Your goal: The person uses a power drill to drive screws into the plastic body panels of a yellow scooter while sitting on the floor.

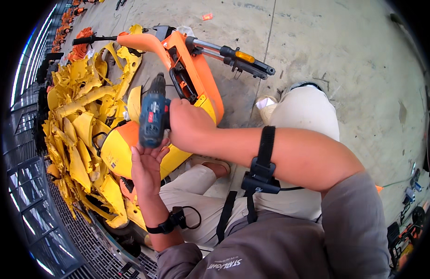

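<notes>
My right hand [187, 118] grips a dark blue cordless drill [153, 116], held over an orange and yellow scooter [131, 153] with its chuck toward the far side. My left hand [150, 165] is just below the drill, palm up with fingers apart and slightly curled; whether a fingertip touches the drill is unclear. The scooter's orange upper frame [194, 63] has an open dark cavity and carries a silver fork with a yellow reflector [245, 56].
A heap of broken yellow plastic panels [77, 139] fills the left beside a metal grating [61, 223]. My bent legs [308, 111] are close to the scooter on the concrete floor [354, 60]. Tools and parts [415, 186] lie at the right edge; orange pieces [82, 44] stand behind.
</notes>
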Tool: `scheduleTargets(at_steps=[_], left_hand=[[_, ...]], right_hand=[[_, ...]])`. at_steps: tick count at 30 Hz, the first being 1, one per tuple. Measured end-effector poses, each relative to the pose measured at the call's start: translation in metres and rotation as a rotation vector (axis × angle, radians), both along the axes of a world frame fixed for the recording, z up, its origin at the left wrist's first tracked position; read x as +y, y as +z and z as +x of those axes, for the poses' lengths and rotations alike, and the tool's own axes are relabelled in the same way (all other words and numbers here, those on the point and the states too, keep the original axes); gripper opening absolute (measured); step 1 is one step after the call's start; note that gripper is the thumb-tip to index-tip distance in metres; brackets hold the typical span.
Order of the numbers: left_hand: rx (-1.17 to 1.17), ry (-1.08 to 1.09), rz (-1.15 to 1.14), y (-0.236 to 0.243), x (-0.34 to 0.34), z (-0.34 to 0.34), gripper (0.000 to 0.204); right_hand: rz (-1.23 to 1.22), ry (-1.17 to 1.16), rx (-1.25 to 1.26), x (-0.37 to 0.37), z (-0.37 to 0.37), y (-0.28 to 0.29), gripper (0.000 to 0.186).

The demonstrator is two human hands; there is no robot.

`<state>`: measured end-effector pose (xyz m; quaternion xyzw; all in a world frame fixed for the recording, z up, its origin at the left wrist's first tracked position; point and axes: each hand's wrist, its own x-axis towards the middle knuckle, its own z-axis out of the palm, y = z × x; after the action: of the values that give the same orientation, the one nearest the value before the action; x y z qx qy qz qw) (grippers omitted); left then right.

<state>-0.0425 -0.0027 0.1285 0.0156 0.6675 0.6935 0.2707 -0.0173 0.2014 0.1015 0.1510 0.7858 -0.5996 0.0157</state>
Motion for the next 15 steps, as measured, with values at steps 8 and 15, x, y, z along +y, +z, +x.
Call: scheduleTargets(at_steps=[8, 15], left_hand=[[-0.286, -0.023, -0.090, -0.043, 0.009, 0.013, 0.058], [-0.571, -0.064, -0.008, -0.090, 0.020, 0.022, 0.047]], right_hand=[[0.676, 0.471, 0.218, 0.006, 0.050, -0.056, 0.031], [0.903, 0.719, 0.091, 0.007, 0.054, -0.058, 0.030]])
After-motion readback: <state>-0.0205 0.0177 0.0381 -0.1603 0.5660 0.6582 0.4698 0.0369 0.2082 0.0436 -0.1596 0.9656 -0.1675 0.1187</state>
